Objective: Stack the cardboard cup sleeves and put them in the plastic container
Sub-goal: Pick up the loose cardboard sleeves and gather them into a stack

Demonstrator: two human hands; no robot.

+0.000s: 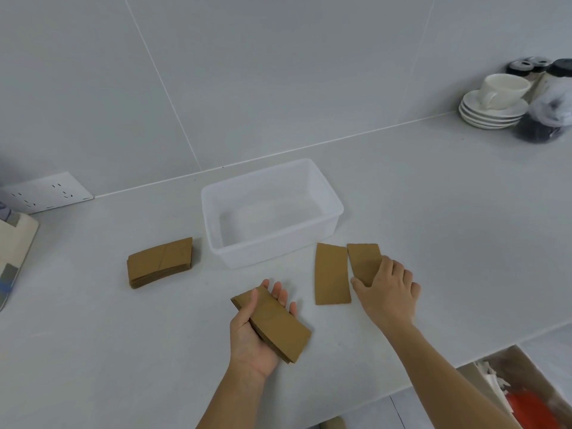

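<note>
A clear plastic container [328,199] stands empty on the grey counter. My left hand [252,339] holds a small stack of brown cardboard sleeves [275,326] palm up, in front of the container. My right hand [388,294] rests on a single flat sleeve [363,261], thumb and fingers closing on its near end. Another single sleeve [331,274] lies flat just left of that one. A thicker stack of sleeves [159,263] sits left of the container, untouched.
White saucers with a cup [495,100] and dark-lidded jars [548,97] stand at the far right. A wall socket [46,191] and a board-like object [12,243] are at the left. The counter edge runs at lower right, with a cardboard box [520,388] below.
</note>
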